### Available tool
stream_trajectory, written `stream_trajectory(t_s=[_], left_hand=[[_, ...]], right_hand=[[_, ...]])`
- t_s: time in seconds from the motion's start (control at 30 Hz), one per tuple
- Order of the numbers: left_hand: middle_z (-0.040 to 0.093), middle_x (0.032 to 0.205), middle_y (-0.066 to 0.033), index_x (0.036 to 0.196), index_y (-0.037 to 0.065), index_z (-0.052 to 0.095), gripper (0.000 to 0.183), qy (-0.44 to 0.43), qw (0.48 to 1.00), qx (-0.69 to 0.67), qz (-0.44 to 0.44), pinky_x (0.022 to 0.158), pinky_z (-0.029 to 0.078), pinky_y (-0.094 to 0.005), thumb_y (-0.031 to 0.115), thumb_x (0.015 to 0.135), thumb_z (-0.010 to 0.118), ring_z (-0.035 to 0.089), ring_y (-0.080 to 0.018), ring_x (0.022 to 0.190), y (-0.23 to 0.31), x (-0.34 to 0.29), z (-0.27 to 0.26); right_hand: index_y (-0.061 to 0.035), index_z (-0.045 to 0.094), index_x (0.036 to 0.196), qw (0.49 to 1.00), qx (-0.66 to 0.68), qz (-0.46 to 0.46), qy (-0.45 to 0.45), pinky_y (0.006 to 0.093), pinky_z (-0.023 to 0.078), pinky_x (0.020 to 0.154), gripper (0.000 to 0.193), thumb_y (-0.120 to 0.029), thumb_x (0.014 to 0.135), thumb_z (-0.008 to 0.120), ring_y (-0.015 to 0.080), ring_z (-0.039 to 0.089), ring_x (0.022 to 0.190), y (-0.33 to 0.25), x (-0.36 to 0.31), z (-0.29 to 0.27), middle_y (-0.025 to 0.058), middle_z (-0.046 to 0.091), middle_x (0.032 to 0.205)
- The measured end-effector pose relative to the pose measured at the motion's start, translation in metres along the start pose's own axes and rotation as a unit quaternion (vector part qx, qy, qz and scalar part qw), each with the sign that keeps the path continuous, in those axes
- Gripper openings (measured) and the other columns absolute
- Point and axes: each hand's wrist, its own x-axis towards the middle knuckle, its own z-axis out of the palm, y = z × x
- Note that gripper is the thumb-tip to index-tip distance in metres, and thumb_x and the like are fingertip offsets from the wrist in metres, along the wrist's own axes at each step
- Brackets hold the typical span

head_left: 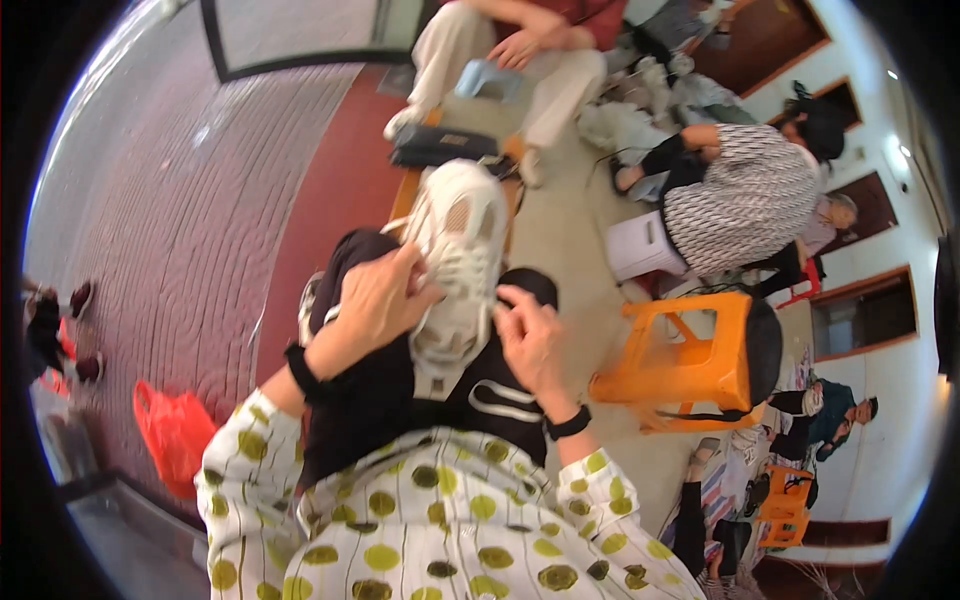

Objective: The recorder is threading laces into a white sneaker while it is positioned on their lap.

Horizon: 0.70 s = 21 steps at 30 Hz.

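Observation:
A white sneaker (pixel 456 265) rests upright over my lap, its toe pointing away from me and its lacing area between my hands. My left hand (pixel 375 298) is closed at the left side of the lacing, with thumb and fingertips pinched on the white shoelace (pixel 462 272). At the shoe's right edge, my right hand (pixel 530 338) is closed with its fingertips together; what they hold is too small to make out. A white looped cord (pixel 503 398) lies on my dark trousers just below my right hand. Both wrists wear black bands.
An orange plastic stool (pixel 690 362) stands to my right. Ahead are a dark bag (pixel 443 146) and a seated person with a small blue stool (pixel 487 80). Another person sits bent over at right, near a white bin (pixel 640 246). A red plastic bag (pixel 177 435) lies left.

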Motion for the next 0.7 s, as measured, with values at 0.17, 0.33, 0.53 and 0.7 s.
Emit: stream_trajectory(t_s=[0.17,0.33,0.53,0.7], left_hand=[[0.064,0.076,-0.0134,0.099,0.006,0.049,0.042,0.021,0.996,0.070,0.058,0.056,0.046,-0.0403,0.029,0.074,0.074,0.065,-0.0315,0.067,0.009,-0.004,0.005],[0.064,0.076,-0.0141,0.100,0.006,0.048,0.040,-0.008,0.997,0.069,0.033,0.059,0.047,-0.0410,0.025,0.075,0.073,0.065,-0.0329,0.069,0.013,-0.002,0.003],[0.065,0.073,-0.0139,0.101,0.006,0.050,0.036,-0.004,0.997,0.065,0.028,0.058,0.046,-0.0396,0.023,0.078,0.071,0.065,-0.0315,0.067,0.016,-0.007,-0.001],[0.063,0.069,-0.0113,0.096,0.007,0.052,0.028,-0.004,0.999,0.012,0.039,0.055,0.046,-0.0371,0.019,0.079,0.070,0.064,-0.0283,0.062,0.008,-0.016,-0.003]], right_hand=[[-0.0086,0.057,0.118,0.999,0.024,-0.035,-0.026,0.0371,0.044,0.058,0.040,-0.020,0.082,0.070,0.0259,0.060,0.060,-0.010,0.004,0.002,0.0040,0.061,0.064],[-0.0081,0.062,0.110,0.999,0.002,-0.050,0.018,0.0334,0.042,0.057,0.027,-0.014,0.085,0.067,0.0221,0.060,0.059,-0.008,0.000,0.001,0.0050,0.064,0.067],[-0.0066,0.065,0.104,0.996,0.004,-0.067,0.050,0.0318,0.040,0.056,0.019,-0.011,0.086,0.066,0.0199,0.061,0.060,-0.002,-0.002,0.005,0.0051,0.066,0.070],[-0.0067,0.065,0.101,0.995,0.000,-0.078,0.057,0.0318,0.042,0.058,0.017,-0.011,0.085,0.066,0.0211,0.063,0.064,-0.001,0.000,0.005,0.0068,0.069,0.077]])
